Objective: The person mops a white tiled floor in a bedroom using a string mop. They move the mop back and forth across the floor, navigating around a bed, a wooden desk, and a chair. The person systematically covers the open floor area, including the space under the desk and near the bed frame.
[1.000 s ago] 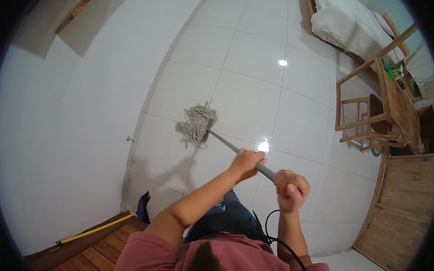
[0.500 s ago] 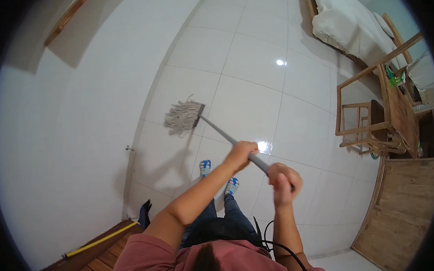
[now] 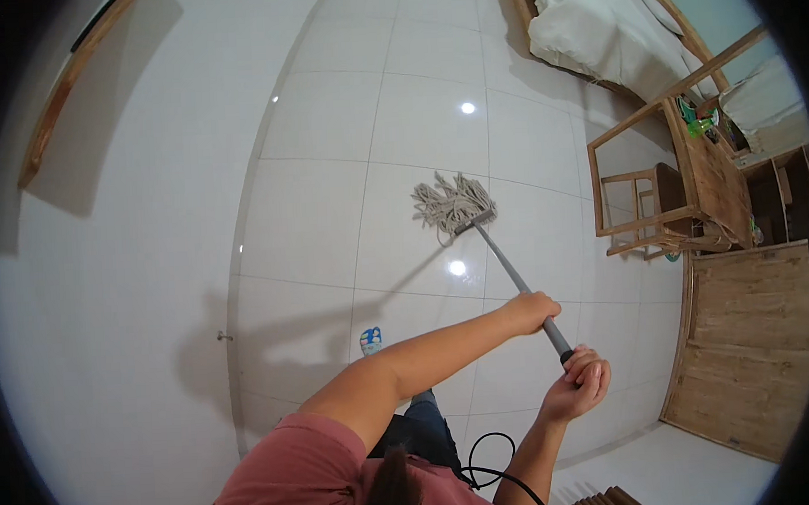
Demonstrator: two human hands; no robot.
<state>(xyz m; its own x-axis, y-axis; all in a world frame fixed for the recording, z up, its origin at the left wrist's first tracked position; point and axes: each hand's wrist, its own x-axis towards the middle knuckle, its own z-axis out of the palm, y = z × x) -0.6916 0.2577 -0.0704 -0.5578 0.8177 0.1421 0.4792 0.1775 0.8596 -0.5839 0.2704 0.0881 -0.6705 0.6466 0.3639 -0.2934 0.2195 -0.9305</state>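
Note:
A string mop with a grey handle (image 3: 506,260) reaches from my hands to the tiled floor ahead. Its pale strands (image 3: 447,201) lie spread on the tiles, joined to a dark grey bar at the handle's far end. Partway down the handle, my left hand (image 3: 530,313) is wrapped around it. My right hand (image 3: 583,380) grips the black-tipped upper end, nearer my body, with its fingers curled over. One patterned blue sock or shoe (image 3: 370,339) shows on the floor left of the mop; my left arm hides part of my legs.
A long white wall (image 3: 144,291) with a small metal doorstop (image 3: 225,336) runs along the left. To the right stand a wooden desk (image 3: 710,180), a chair (image 3: 668,196) and a wooden panel (image 3: 742,337). A bed with a white cover (image 3: 594,41) is at the far right.
The mop head has swung from the left, near the wall, rightward to the middle of the floor. Both hands have moved right with the handle, and my view has turned somewhat.

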